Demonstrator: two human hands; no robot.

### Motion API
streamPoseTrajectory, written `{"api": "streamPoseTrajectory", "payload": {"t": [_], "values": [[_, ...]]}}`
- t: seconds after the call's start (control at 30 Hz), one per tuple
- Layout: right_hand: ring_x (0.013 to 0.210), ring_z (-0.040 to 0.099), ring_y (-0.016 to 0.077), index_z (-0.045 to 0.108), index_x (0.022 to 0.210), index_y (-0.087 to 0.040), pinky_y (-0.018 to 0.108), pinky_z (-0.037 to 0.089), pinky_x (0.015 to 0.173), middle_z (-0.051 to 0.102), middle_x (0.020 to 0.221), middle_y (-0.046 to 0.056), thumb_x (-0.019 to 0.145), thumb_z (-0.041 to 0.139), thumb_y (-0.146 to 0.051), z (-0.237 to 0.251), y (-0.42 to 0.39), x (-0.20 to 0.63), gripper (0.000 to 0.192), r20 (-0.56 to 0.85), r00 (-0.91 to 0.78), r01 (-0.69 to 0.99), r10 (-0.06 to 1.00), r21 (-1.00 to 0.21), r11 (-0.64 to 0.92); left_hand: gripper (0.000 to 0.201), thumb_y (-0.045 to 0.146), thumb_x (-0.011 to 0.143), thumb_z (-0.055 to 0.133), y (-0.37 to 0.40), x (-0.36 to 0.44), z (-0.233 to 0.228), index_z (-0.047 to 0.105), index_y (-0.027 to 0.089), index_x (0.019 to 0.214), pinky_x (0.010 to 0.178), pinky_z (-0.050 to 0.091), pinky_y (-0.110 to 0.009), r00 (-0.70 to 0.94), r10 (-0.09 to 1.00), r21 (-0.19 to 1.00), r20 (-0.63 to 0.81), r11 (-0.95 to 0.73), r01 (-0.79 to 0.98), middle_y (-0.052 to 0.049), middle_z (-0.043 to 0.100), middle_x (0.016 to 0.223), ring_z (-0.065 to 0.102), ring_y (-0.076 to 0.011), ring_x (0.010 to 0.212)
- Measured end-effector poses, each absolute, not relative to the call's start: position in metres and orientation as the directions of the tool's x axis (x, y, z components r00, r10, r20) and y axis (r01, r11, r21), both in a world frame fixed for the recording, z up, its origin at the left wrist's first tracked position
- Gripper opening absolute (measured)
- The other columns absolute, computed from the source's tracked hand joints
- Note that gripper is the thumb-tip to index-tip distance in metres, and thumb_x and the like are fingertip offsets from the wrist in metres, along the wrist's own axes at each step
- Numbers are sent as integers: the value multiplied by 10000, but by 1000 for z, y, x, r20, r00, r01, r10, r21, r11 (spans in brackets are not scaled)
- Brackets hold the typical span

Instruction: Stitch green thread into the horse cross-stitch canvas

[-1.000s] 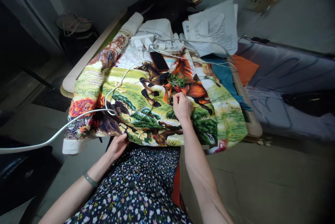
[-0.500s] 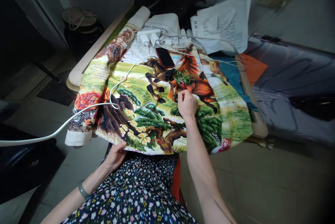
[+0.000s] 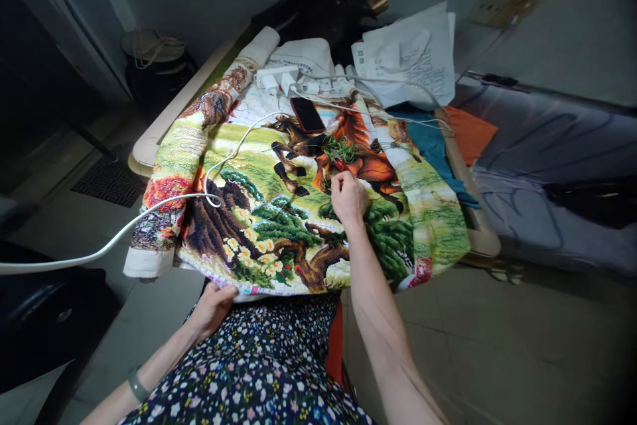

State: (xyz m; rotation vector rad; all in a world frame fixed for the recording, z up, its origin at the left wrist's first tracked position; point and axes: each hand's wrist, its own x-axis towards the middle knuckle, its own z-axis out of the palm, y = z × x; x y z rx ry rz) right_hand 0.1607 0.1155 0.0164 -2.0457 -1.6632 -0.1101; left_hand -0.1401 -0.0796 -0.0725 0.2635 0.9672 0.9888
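A large cross-stitch cloth [image 3: 259,189] with horses, trees and flowers is spread over a table, its left side rolled up. At its front edge, my left hand [image 3: 213,309] is closed on the border, thumb on top and the other fingers mostly hidden. My right hand [image 3: 348,198] rests in a fist on the cloth below the horses. What its fingers hold, if anything, is hidden. Just past the fingertips lie a small red object [image 3: 341,164], too unclear to name, and a tangle of green thread [image 3: 341,148]. Above them lies a phone [image 3: 307,115].
A white power strip [image 3: 276,73] with plugged-in chargers sits at the back. A white cable [image 3: 119,239] crosses the cloth from the left. White printed bags [image 3: 405,63] and blue cloth [image 3: 428,140] are at the far right. The table edge [image 3: 149,143] shows at left.
My left hand has shifted slightly left and down along the front edge, bringing more of the border into view. My right hand stays in its fist at the red object. The whole view has shifted slightly.
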Motion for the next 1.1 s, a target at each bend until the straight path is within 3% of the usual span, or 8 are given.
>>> {"api": "streamPoseTrajectory", "payload": {"t": [0.63, 0.9, 1.1], "values": [[675, 505, 189, 629, 848, -179, 281, 235, 587, 643, 812, 64, 926, 457, -268, 16, 116, 161, 209, 371, 241, 941, 897, -316, -122, 298, 263, 548, 842, -79, -140, -67, 754, 142, 805, 993, 452, -439, 175, 791, 596, -586, 567, -568, -106, 779, 877, 670, -324, 1031], [685, 501, 187, 621, 839, -186, 281, 234, 591, 647, 824, 64, 929, 468, -252, 15, 116, 161, 189, 373, 245, 939, 895, -320, -124, 330, 269, 582, 830, -81, -141, -71, 769, 173, 892, 992, 457, -434, 183, 801, 606, -570, 560, -565, -73, 783, 880, 687, -304, 990], [685, 503, 189, 614, 828, -177, 283, 244, 592, 639, 815, 68, 930, 446, -259, 16, 116, 161, 213, 373, 239, 936, 897, -334, -110, 266, 274, 576, 829, -81, -140, -69, 762, 170, 811, 976, 466, -434, 173, 794, 608, -582, 567, -555, -91, 781, 884, 684, -317, 996]]}}
